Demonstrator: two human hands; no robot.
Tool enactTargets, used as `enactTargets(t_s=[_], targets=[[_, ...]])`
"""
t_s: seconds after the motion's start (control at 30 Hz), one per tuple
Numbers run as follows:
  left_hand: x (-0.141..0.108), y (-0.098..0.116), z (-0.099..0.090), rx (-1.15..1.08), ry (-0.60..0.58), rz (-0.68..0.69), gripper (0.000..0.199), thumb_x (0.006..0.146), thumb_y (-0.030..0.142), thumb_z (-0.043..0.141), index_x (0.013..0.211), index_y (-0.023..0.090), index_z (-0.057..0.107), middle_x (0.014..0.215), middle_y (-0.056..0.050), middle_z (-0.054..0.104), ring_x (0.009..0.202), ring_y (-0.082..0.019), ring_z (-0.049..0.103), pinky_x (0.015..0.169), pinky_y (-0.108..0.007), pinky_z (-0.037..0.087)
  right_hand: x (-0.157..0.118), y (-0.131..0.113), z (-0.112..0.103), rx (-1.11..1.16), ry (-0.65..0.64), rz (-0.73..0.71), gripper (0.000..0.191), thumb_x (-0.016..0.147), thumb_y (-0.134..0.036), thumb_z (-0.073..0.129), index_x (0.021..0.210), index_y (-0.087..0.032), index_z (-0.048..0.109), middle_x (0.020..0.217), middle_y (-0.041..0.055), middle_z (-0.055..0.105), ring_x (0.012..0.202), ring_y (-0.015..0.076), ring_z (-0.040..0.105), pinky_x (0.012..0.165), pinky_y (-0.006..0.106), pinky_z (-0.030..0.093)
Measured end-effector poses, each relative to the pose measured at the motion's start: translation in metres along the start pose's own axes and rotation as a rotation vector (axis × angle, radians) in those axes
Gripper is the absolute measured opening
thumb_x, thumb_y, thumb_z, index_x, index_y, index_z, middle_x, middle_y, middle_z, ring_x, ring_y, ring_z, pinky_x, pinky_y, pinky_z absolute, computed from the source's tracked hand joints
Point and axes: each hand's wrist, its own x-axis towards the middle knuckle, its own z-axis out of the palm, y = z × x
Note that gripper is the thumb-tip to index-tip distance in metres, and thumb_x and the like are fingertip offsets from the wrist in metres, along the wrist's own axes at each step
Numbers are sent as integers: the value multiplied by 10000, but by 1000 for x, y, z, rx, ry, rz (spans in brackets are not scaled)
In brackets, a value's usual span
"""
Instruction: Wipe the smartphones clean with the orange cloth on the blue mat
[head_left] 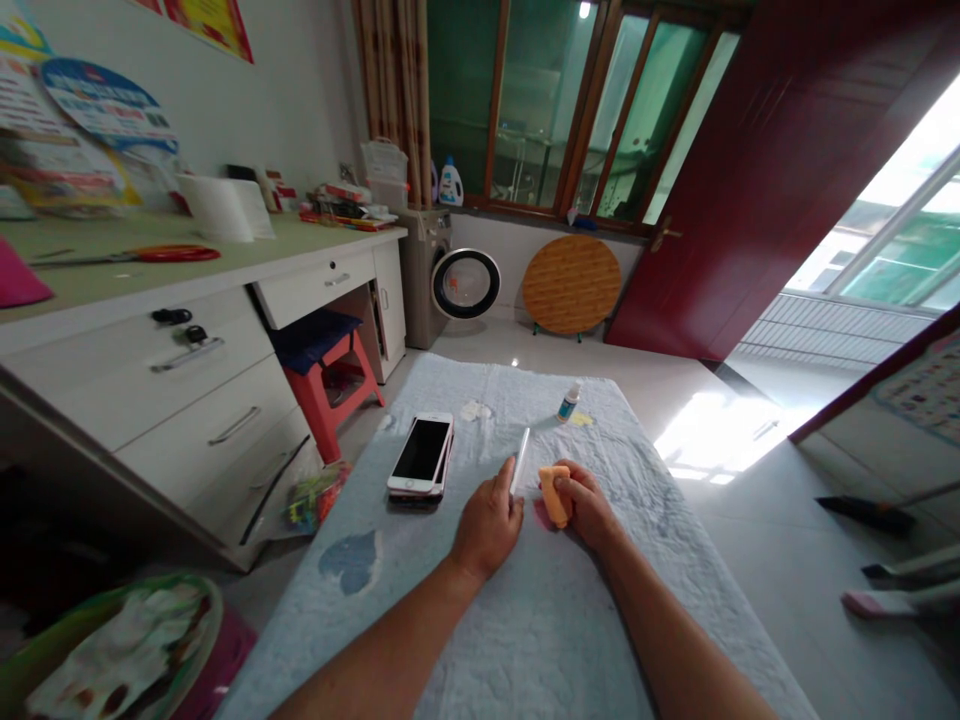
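Observation:
My left hand (489, 522) is closed around a slim silver-white phone (523, 462), tipped up so mostly its edge shows. Just to its right, my right hand (589, 505) pinches a folded orange cloth (555, 495), which is apart from the phone. A white phone (424, 452) with a dark screen lies face up to the left, on top of at least one other phone. Farther back on the right stands a small spray bottle (568, 403) with a blue label. All of these are on a table with a light blue quilted cover (555, 630).
On the left is a white desk (202, 400) with drawers, scissors (172, 254) and a paper roll (217, 208) on top. A red stool (334, 385) sits under it. A filled waste bin (214, 640) stands at the lower left. Behind are a washing machine (420, 275) and a round wooden board (572, 284).

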Motion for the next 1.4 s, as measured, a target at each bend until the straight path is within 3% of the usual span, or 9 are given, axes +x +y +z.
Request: enactTargets(t_s=[0.1,0.23,0.47,0.57,0.7,0.83,0.93,1.17,1.4], targets=[[-1,3,0,-157,21,-107,647,827,216,541,1426,134,308,955,-88,687,863,-225,661,842,-356,500,1,-2,-2,16,-24,24,215,699,-335,665,796,-180,551,634,-19,569,471,104,507,432,223,432],[-6,6,3,-344,91,-131,763,751,208,623,1429,148,278,1314,-151,552,1190,-257,549,978,-362,440,3,-4,-4,29,-60,46,205,686,-314,656,795,-183,543,607,-26,557,441,112,505,392,221,408],[-13,4,5,-181,-18,-103,899,671,140,681,1449,190,234,1360,-130,504,1259,-258,480,1039,-360,379,4,-1,-6,-81,-82,38,230,727,-379,626,817,-189,533,597,-36,538,451,111,486,409,215,379],[-13,3,0,-41,-54,-89,891,663,173,714,1434,173,268,1268,-122,551,1203,-256,509,1012,-337,388,1,-3,2,-350,-8,-58,246,766,-421,606,796,-182,559,583,-37,517,489,103,458,447,208,359],[-12,2,-8,102,-83,-101,814,686,277,735,1388,147,345,1163,-117,582,1127,-270,532,967,-342,399,1,-7,18,-748,154,-308,229,822,-392,578,738,-180,602,681,-1,535,608,119,480,555,231,383],[-11,0,-9,147,-92,-85,776,686,355,748,1345,147,394,1165,-119,569,1117,-278,519,958,-347,396,4,-9,28,-922,159,-480,183,853,-337,551,878,-199,669,844,46,564,775,165,531,714,270,424],[-10,0,-10,164,-100,-87,716,678,382,760,1291,179,449,1125,-93,571,1089,-273,525,930,-337,404,6,-7,30,-1032,126,-477,193,857,-278,536,957,-219,690,884,53,556,831,178,529,762,281,419],[-10,6,-20,231,-136,-68,556,682,427,762,1141,191,555,1072,-74,546,1039,-254,527,888,-325,405,0,-8,32,-1205,-27,-432,215,834,-153,516,840,-203,724,840,42,541,818,163,517,755,269,395],[-9,3,-22,352,-134,-65,583,690,567,690,1128,201,566,1115,-99,543,1037,-293,498,838,-376,395,-22,-37,39,-1132,-420,-333,223,832,-150,533,843,-228,742,809,21,567,723,126,541,690,234,391]])
